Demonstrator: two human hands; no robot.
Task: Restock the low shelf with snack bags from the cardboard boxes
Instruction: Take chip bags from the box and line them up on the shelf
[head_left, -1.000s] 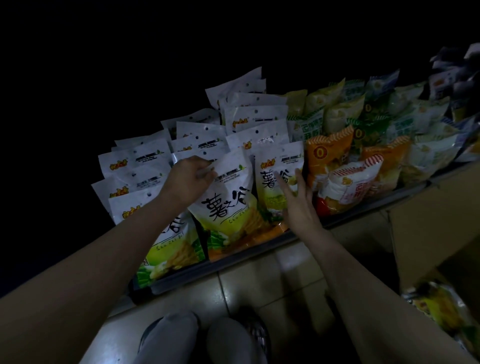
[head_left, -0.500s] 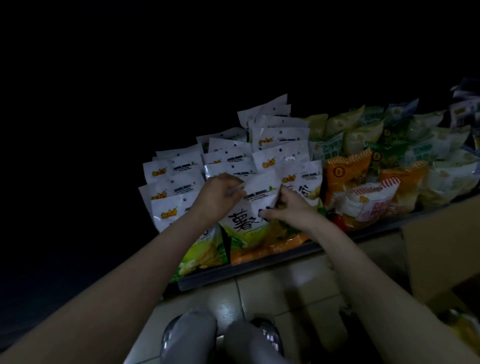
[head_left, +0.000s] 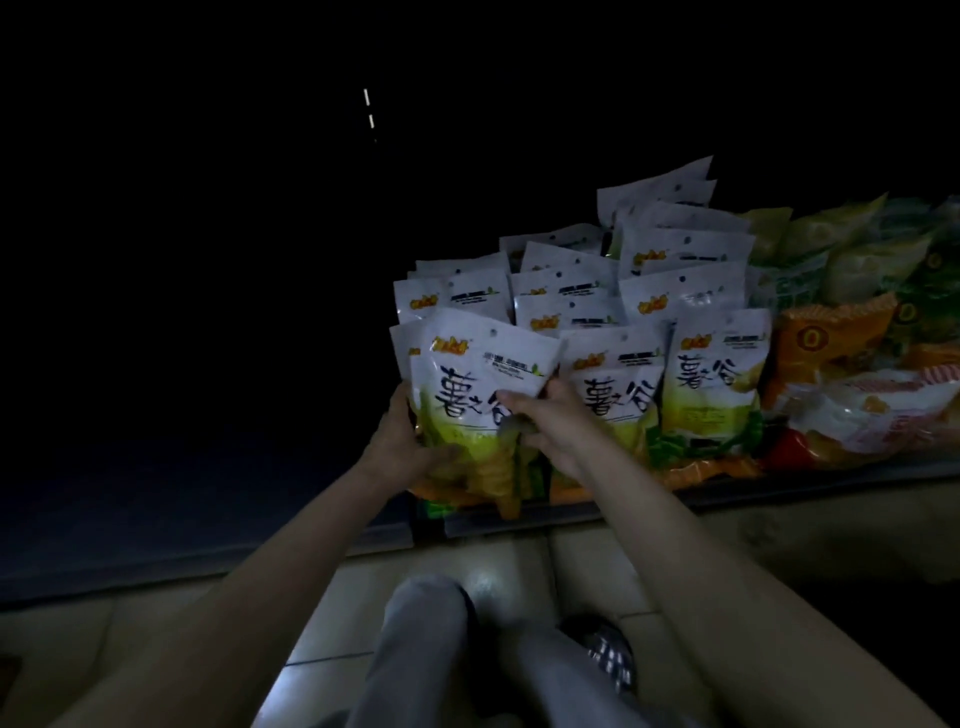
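You are shifting both hands from the middle column of bags to the leftmost front bag (head_left: 480, 395) — a second ago your left hand (head_left: 402, 447) was pinching a top corner, and now it is cupping the bag's left edge. Your right hand (head_left: 545, 415) is gripping its right side, fingers (head_left: 511, 400) curling over the front. The bag is standing on the low shelf (head_left: 779, 496), so this looks like straightening the front row — not adding stock.

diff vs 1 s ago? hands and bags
Both hands shifted to the leftmost front white-and-green snack bag: left hand now grips its left edge, right hand pinches its right side. One second ago they handled bags further right. Orange bags unchanged.
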